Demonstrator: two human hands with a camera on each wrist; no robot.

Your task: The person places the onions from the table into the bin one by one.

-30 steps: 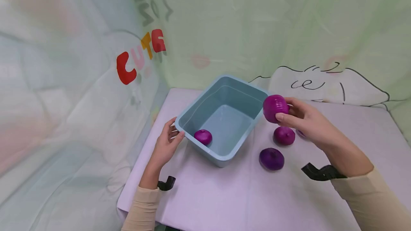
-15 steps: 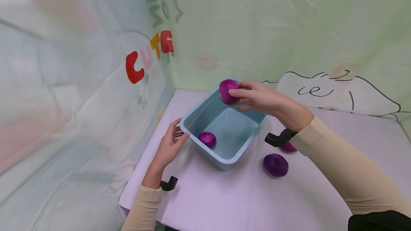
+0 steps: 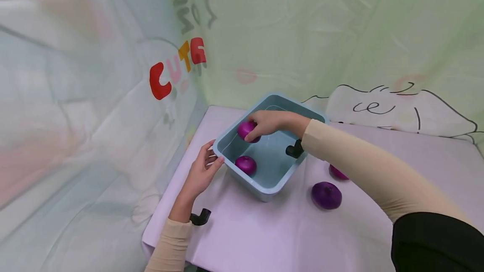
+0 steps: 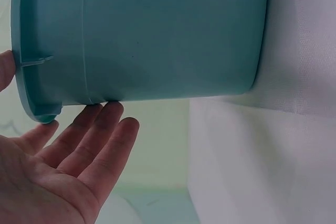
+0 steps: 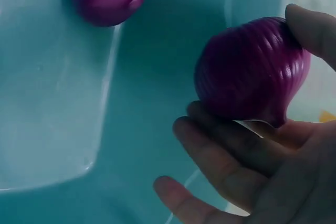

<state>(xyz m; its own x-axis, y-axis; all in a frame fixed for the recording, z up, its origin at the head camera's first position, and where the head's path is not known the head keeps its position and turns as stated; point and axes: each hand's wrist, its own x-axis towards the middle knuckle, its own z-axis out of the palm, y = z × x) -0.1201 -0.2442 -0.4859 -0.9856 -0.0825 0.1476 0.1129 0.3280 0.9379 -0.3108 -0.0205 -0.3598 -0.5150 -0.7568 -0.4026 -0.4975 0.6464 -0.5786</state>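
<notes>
Purple onion [image 3: 243,130] gripped between thumb and fingers, the right hand [image 3: 267,121] arches over the blue tub [image 3: 272,154], near its left edge; the left hand [image 3: 202,171] pinches the tub's left corner. Only the right wrist view shows the onion's pointed tip and one finger clear of it.

Beige sleeves [image 3: 348,154], black outerwear [image 3: 435,240] and angled black wrist brackets [image 3: 201,217] are worn.
</notes>
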